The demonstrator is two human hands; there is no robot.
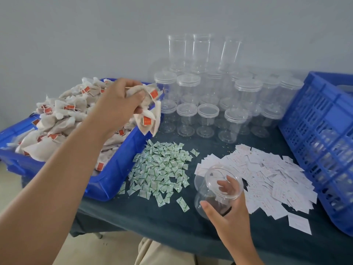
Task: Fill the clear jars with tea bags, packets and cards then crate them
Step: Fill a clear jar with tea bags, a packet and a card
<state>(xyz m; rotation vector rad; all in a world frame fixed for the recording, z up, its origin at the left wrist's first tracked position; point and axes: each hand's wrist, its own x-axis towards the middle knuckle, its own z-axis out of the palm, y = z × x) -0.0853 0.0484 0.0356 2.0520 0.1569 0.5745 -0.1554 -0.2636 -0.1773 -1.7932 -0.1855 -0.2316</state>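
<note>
My left hand (118,104) is raised above the blue bin (112,169) and grips a bunch of tea bags (150,119) with red tags that hang below the fingers. The bin is heaped with more tea bags (63,119). My right hand (224,205) holds an open clear jar (215,188) tilted toward the left, just above the dark table; the jar looks empty. A pile of small green-and-white packets (162,167) lies between the bin and the jar. White cards (267,175) are spread to the right of the jar.
Several lidded clear jars (208,111) stand in rows at the back, some stacked. A blue slatted crate (324,142) at the right edge holds jars. The dark cloth table (172,226) ends near my lap. A grey wall stands behind.
</note>
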